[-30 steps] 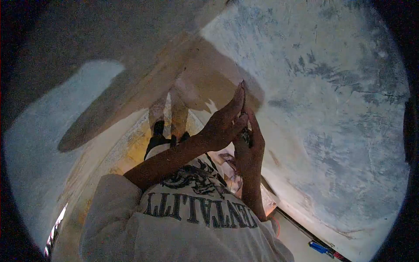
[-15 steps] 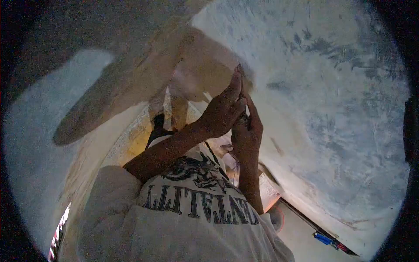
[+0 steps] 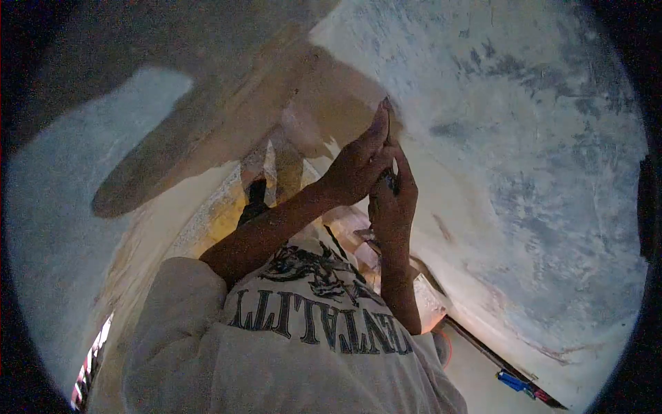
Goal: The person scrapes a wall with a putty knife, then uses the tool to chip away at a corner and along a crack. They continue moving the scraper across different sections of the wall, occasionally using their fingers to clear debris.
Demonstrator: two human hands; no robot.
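Observation:
My left hand (image 3: 355, 169) and my right hand (image 3: 396, 200) are brought together in front of the pale wall (image 3: 448, 179). The fingers of both point upward, their tips close together near the edge of a brown shadow. Between the palms a small dark shape (image 3: 390, 181) shows, and a thin dark line runs up between the fingers. What it belongs to is hidden. Both hands look closed around it, with the left thumb resting over towards the right hand. Below them is my light shirt (image 3: 276, 372) with dark lettering.
A mottled blue-grey and white surface (image 3: 552, 138) fills the right side. A long shadow (image 3: 138, 179) falls across the left. A yellow-lit patch (image 3: 221, 217) lies below it. Low on the right, a blue object (image 3: 512, 381) rests by a dark strip (image 3: 483, 352).
Both hands sit slightly further right in the view, still together. The shadow at left has shifted a little right and up.

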